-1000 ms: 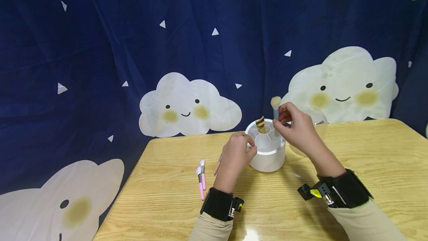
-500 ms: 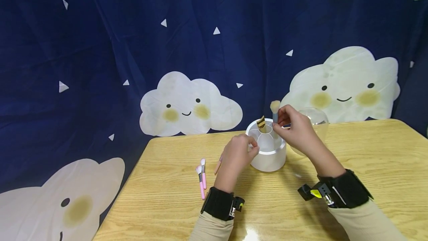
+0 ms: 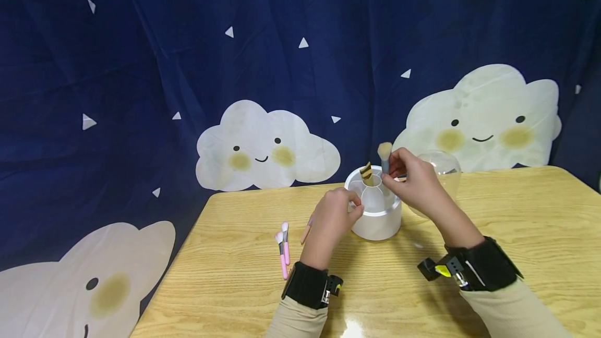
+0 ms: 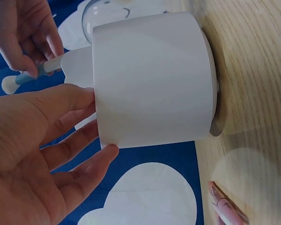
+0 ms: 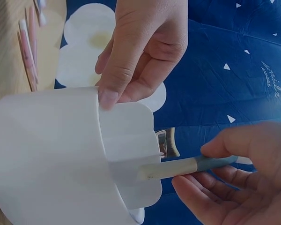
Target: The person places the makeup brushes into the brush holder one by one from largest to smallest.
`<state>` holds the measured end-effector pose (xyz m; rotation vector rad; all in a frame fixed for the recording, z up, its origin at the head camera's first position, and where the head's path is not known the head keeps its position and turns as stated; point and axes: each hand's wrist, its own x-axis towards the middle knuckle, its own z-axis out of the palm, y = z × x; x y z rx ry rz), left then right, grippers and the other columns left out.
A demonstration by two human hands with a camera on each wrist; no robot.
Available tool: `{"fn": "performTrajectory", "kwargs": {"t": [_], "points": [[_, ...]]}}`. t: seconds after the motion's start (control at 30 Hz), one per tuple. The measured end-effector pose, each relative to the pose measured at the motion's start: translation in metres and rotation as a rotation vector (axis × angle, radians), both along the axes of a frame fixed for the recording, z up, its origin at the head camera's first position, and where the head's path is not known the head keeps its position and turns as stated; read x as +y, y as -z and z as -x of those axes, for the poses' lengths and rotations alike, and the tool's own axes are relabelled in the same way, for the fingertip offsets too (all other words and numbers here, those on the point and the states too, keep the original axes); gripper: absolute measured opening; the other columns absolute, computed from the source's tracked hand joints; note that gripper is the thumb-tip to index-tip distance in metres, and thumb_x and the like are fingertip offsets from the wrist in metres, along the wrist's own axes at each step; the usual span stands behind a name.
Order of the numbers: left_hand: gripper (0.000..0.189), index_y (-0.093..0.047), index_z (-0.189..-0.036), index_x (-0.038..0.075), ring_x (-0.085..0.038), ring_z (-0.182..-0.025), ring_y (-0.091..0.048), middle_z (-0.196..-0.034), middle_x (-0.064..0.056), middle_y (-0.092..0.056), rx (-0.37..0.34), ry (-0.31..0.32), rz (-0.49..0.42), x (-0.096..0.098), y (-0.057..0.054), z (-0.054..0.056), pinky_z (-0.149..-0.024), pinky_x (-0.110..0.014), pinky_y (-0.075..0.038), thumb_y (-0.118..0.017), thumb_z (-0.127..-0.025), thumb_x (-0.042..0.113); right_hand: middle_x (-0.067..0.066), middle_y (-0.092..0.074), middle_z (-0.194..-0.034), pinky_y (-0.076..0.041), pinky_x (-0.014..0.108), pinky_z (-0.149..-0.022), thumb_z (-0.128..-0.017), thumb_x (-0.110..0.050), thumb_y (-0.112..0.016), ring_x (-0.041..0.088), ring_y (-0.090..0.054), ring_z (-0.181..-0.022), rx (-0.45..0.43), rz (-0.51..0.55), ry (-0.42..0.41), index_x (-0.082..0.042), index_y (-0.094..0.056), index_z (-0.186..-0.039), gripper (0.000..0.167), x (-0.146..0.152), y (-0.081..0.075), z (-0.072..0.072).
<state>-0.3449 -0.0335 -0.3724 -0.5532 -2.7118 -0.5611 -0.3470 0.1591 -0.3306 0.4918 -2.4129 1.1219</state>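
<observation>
My right hand [image 3: 415,176] pinches a makeup brush [image 3: 386,163] between thumb and fingers, with its pale bristles upward. In the right wrist view the light handle end of that brush [image 5: 175,168] overlaps the raised inner dividers of a round white brush holder [image 3: 375,228]. My left hand [image 3: 333,215] holds the near left rim of the holder, thumb tip on the edge and fingers curled beside it. Another brush with dark-and-tan striped bristles [image 3: 366,172] stands in the holder's centre cup.
Two pink brushes [image 3: 284,254] lie on the wooden table [image 3: 225,296] left of my left forearm. One more brush [image 3: 305,233] is partly hidden behind the left hand. A clear dome [image 3: 443,163] stands behind the right hand. A blue cloud-print curtain hangs behind the table.
The right hand has lowered the brush slightly towards the holder and tilted its bristles a little left. The left hand stays at the rim.
</observation>
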Motion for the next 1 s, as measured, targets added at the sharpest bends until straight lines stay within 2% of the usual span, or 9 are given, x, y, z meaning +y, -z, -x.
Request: {"fn": "performTrajectory", "kwargs": {"t": [0.17,0.27,0.6,0.83,1.0], "points": [[0.008,-0.079,-0.089,0.016,-0.009,-0.075,-0.058,-0.093,-0.001,-0.073,0.010,0.005,0.001,0.0000,0.0001,0.0004,-0.054,-0.019,-0.040,-0.076,-0.090,0.023,0.015,-0.067,-0.086,-0.054,0.027,-0.069,-0.084,-0.002,-0.069,0.029,-0.068,-0.079,0.012,0.016,0.001,0.002,-0.057,-0.100,0.020,-0.0015,0.0028,0.0028],[0.008,-0.079,-0.089,0.016,-0.009,-0.074,-0.057,-0.093,0.000,-0.073,0.013,0.006,0.002,0.0001,0.0001,0.0002,-0.053,-0.018,-0.040,-0.076,-0.090,0.024,0.015,-0.067,-0.086,-0.054,0.028,-0.069,-0.085,-0.002,-0.070,0.029,-0.068,-0.079,0.003,0.003,0.001,0.002,-0.058,-0.100,0.020,-0.0009,0.0032,0.0030],[0.007,-0.080,-0.090,0.017,-0.009,-0.075,-0.059,-0.093,0.000,-0.072,0.013,0.004,0.011,0.0002,0.0005,0.0001,-0.056,-0.019,-0.043,-0.076,-0.090,0.023,0.015,-0.070,-0.088,-0.054,0.044,-0.077,-0.087,-0.006,-0.073,0.030,-0.069,-0.082,-0.036,-0.047,0.001,0.003,-0.060,-0.099,0.019,0.0004,0.0019,0.0012],[0.007,-0.080,-0.089,0.016,-0.009,-0.076,-0.059,-0.092,0.000,-0.072,0.002,0.003,0.005,0.0008,-0.0001,0.0001,-0.056,-0.019,-0.043,-0.076,-0.090,0.023,0.014,-0.069,-0.086,-0.054,0.037,-0.074,-0.087,-0.005,-0.072,0.028,-0.068,-0.080,-0.045,-0.064,0.000,0.003,-0.061,-0.098,0.018,0.0014,0.0020,0.0014],[0.007,-0.080,-0.088,0.016,-0.008,-0.073,-0.057,-0.091,0.000,-0.072,0.002,0.006,0.002,0.0012,-0.0009,0.0004,-0.054,-0.018,-0.041,-0.076,-0.090,0.022,0.015,-0.069,-0.086,-0.055,0.040,-0.074,-0.086,-0.005,-0.074,0.028,-0.067,-0.080,-0.061,-0.071,-0.007,0.004,-0.061,-0.098,0.019,0.0009,0.0015,0.0011]]}}
